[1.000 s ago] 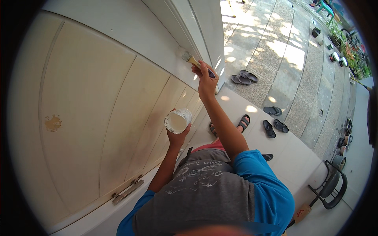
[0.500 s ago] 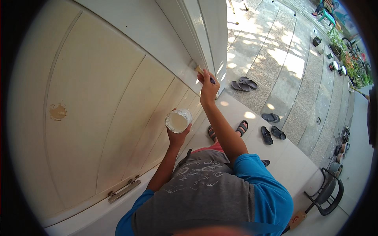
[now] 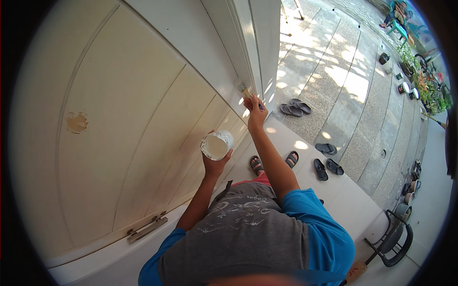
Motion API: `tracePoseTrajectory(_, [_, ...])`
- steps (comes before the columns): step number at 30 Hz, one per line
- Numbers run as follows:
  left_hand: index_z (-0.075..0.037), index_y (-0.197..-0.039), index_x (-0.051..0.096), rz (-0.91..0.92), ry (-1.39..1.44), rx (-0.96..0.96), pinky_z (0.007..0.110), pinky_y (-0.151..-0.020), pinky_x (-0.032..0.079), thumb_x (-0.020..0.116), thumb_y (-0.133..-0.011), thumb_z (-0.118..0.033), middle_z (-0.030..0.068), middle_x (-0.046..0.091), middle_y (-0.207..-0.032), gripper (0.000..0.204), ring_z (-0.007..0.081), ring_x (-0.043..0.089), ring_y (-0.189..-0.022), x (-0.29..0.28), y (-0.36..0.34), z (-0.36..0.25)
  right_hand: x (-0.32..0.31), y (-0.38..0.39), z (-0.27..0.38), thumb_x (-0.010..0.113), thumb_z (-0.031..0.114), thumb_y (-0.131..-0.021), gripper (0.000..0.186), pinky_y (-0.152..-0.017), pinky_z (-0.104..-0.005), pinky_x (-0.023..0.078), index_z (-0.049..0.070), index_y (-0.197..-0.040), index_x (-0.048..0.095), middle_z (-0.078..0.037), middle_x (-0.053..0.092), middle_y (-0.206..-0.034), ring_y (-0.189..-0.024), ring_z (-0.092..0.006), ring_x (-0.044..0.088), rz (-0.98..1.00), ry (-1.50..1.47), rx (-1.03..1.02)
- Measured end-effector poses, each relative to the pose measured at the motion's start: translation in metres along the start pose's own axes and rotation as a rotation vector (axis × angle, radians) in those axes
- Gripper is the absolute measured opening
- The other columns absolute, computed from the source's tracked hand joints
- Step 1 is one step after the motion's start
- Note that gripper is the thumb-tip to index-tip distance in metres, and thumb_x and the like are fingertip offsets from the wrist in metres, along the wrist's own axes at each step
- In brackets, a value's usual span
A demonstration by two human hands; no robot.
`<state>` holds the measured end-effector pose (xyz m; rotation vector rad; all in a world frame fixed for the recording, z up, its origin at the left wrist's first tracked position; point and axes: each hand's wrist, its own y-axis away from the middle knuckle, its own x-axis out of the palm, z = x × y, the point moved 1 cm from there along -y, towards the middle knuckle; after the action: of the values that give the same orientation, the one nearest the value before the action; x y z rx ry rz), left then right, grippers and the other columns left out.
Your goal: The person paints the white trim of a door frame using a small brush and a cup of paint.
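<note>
My left hand (image 3: 215, 165) is wrapped round a white paint tub (image 3: 217, 145), holding it in front of the panelled door. Pale paint shows inside, and smears cover its rim. In my right hand (image 3: 257, 113) is a paintbrush (image 3: 246, 90), gripped by its handle. The bristles point up and away from me and meet the white door frame (image 3: 231, 71) near its moulded edge. The cream door (image 3: 138, 109) fills the left side, with a tan patch (image 3: 77, 122) on its surface.
A metal handle (image 3: 147, 230) juts from the door at lower left. Sandals (image 3: 295, 107) lie on the paving and tiles to the right. A black chair (image 3: 393, 238) stands at lower right. Farther off are plants, paint buckets (image 3: 404, 87) and a seated person (image 3: 396, 14).
The brush and my right hand have moved slightly down and nearer along the frame. My left hand keeps the tub in nearly the same place. The view has shifted a little.
</note>
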<state>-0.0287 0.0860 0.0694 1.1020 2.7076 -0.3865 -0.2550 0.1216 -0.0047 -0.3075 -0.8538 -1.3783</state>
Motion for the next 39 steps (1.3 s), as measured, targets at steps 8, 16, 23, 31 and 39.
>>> tracePoseTrajectory(8, [0.0, -0.146, 0.04, 0.034, 0.016, 0.017, 0.039, -0.11, 0.043, 0.089, -0.071, -0.003, 0.0146, 0.05, -0.144, 0.09, 0.0258, 0.053, -0.13, 0.006, -0.001, -0.007, -0.062, -0.031, -0.044, 0.066, 0.017, -0.098, 0.028, -0.07, -0.029, 0.061, -0.01, -0.104, 0.07, -0.014, 0.074, -0.086, -0.073, -0.0182, 0.073, -0.357, 0.279, 0.028])
tracePoseTrajectory(16, [0.0, -0.146, 0.039, 0.015, -0.007, 0.031, 0.039, -0.11, 0.044, 0.089, -0.07, -0.002, 0.0144, 0.05, -0.145, 0.091, 0.0258, 0.052, -0.13, 0.005, 0.003, -0.006, 0.036, 0.005, 0.023, 0.069, 0.017, -0.098, 0.028, -0.073, -0.0291, 0.061, -0.009, -0.109, 0.071, -0.015, 0.075, -0.091, -0.078, -0.0199, 0.074, -0.059, 0.217, -0.008])
tracePoseTrajectory(23, [0.0, -0.146, 0.041, 0.086, 0.072, 0.003, 0.041, -0.113, 0.043, 0.09, -0.069, -0.002, 0.0152, 0.053, -0.145, 0.092, 0.0273, 0.053, -0.132, 0.031, -0.004, -0.002, 0.046, 0.048, 0.132, 0.066, 0.021, -0.102, 0.031, -0.078, -0.0302, 0.06, -0.006, -0.115, 0.07, -0.016, 0.075, -0.094, -0.083, -0.0195, 0.073, 0.22, 0.134, -0.116])
tracePoseTrajectory(31, [0.0, -0.144, 0.042, 0.218, 0.142, 0.002, 0.041, -0.108, 0.048, 0.092, -0.067, -0.004, 0.0154, 0.055, -0.139, 0.092, 0.0267, 0.056, -0.128, 0.066, -0.014, -0.016, -0.033, 0.067, 0.183, 0.066, 0.025, -0.102, 0.029, -0.073, -0.0278, 0.056, -0.001, -0.112, 0.072, -0.013, 0.076, -0.092, -0.081, -0.0165, 0.073, 0.089, 0.289, -0.144])
tracePoseTrajectory(39, [-0.001, -0.142, 0.044, 0.312, 0.077, 0.124, 0.042, -0.107, 0.048, 0.094, -0.068, -0.013, 0.0155, 0.058, -0.135, 0.09, 0.0276, 0.058, -0.125, 0.106, -0.019, -0.053, -0.083, 0.078, 0.228, 0.065, 0.027, -0.102, 0.028, -0.071, -0.027, 0.053, 0.001, -0.11, 0.073, -0.011, 0.076, -0.09, -0.08, -0.0153, 0.072, 0.005, 0.345, -0.166])
